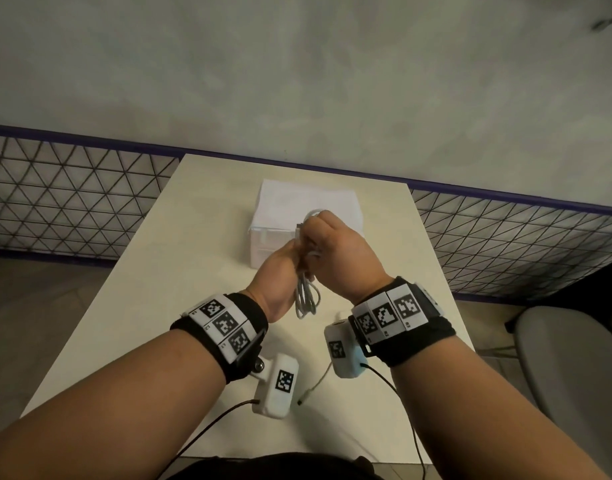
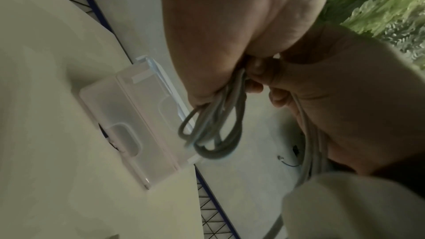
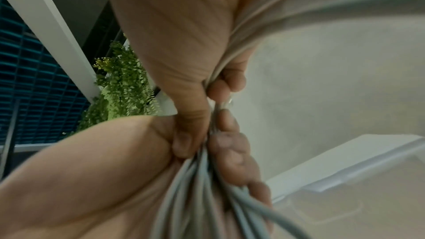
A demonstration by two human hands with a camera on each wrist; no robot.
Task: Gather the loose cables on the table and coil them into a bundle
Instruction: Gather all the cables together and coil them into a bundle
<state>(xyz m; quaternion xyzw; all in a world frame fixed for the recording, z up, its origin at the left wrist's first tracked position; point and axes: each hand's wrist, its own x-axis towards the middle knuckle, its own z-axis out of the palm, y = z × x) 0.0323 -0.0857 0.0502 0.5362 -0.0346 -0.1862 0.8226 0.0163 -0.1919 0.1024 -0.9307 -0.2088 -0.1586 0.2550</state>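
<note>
A bundle of grey cable [image 1: 306, 299] is held above the table [image 1: 180, 271] by both hands. My left hand [image 1: 295, 259] grips the looped strands around the middle, and the loops hang below it. My right hand [image 1: 315, 233] pinches a strand at the top of the bundle, just above the left. In the left wrist view the cable loops [image 2: 214, 130] dangle from the left hand [image 2: 207, 88]. In the right wrist view the right hand [image 3: 214, 101] pinches a strand, and the cable strands [image 3: 202, 188] run through the curled left hand [image 3: 232, 157].
A white translucent lidded box [image 1: 280, 209] stands on the table right behind the hands. A pale loose cable end [image 1: 313, 386] with a small plug lies on the table near the front. A grey chair [image 1: 571, 358] stands at the right.
</note>
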